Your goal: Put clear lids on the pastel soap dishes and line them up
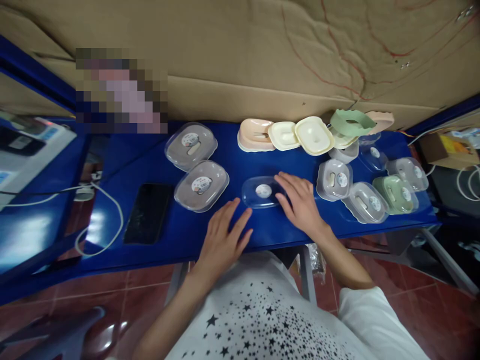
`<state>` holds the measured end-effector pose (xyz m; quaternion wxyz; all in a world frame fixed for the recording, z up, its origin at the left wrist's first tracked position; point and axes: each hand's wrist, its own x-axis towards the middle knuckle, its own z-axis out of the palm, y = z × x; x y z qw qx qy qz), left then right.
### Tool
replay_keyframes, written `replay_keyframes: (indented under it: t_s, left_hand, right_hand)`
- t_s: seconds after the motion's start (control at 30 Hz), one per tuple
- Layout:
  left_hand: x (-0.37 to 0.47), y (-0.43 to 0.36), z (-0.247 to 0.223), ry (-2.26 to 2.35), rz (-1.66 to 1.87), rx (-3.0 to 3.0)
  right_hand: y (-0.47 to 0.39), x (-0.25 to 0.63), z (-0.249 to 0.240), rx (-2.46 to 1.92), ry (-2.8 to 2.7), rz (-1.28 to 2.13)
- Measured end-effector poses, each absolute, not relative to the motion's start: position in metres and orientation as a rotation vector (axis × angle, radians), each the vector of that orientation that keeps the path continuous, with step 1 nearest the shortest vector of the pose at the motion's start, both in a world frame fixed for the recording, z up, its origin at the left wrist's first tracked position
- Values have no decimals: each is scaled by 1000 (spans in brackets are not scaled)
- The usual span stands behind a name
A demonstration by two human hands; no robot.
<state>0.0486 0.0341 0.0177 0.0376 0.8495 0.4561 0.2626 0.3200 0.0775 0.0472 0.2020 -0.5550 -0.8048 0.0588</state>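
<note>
A clear plastic lid (pixel 247 199) with a round white sticker lies on the blue table in front of me. My right hand (pixel 300 202) is at the lid's right end, thumb and fingers stretched apart over its edge, hiding that end. To the lower left, my left hand (pixel 225 237) hovers or rests near the table edge with fingers spread and nothing in them. Beyond it sit two lidded, greyish soap boxes, one nearer (pixel 202 192) and one farther (pixel 195 150), each with a sticker on top.
Along the back stand a peach box (pixel 255 131), cream trays (pixel 315 136) and a green piece (pixel 350 122). Several lidded boxes, one green (pixel 393 192), cluster at the right. A black phone (pixel 147 214) and a white cable (pixel 122 220) lie left. Cardboard (pixel 240 45) walls the back.
</note>
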Motion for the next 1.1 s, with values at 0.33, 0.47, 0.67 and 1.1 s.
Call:
replay_keyframes:
  t_s: [0.33,0.47,0.67,1.1]
  left_hand:
    - [45,41,21,1364,634,2664]
    - [37,41,17,1473,734,2632]
    - [39,48,9,1611,770,2621]
    - [34,38,8,1650,802,2559]
  right_hand:
    - [176,327,33,-1763,-2296,-44]
    - [140,318,32,-1573,-2424,10]
    - [107,316,45,-1292,-2561,271]
    - [191,319,53,-1410,-2285,-27]
